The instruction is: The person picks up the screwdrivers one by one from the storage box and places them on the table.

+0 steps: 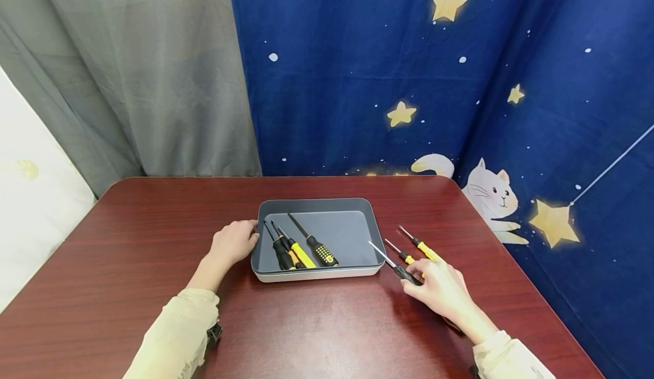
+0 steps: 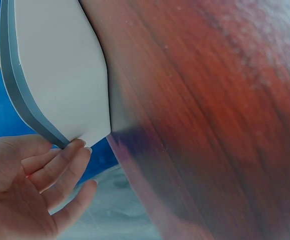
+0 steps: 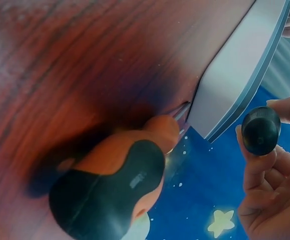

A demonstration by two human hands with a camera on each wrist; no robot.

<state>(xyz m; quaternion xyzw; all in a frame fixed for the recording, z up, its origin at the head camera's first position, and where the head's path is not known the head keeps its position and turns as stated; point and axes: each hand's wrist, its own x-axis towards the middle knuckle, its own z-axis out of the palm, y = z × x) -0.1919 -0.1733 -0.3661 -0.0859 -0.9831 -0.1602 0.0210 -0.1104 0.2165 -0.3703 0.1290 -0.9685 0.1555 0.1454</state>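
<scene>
A shallow grey tray (image 1: 347, 237) with a pale outer wall (image 2: 64, 65) sits on the table. My left hand (image 1: 234, 243) grips its left rim, with fingertips (image 2: 77, 145) against the outer wall. Several screwdrivers lie in the tray's left half, among them a yellow-handled one (image 1: 302, 255) and a black one with yellow dots (image 1: 323, 254). My right hand (image 1: 441, 288) pinches a screwdriver by its black handle (image 3: 261, 131). The bare shaft (image 1: 382, 253) points up-left, its tip overlapping the tray's right rim in the head view.
Beside my right hand lie two yellow-handled screwdrivers, one farther back (image 1: 428, 251) and one nearer the tray (image 1: 407, 258). An orange-and-black screwdriver (image 3: 129, 170) is close under the right wrist. Curtains (image 1: 357, 84) hang behind the wooden table (image 1: 306, 322).
</scene>
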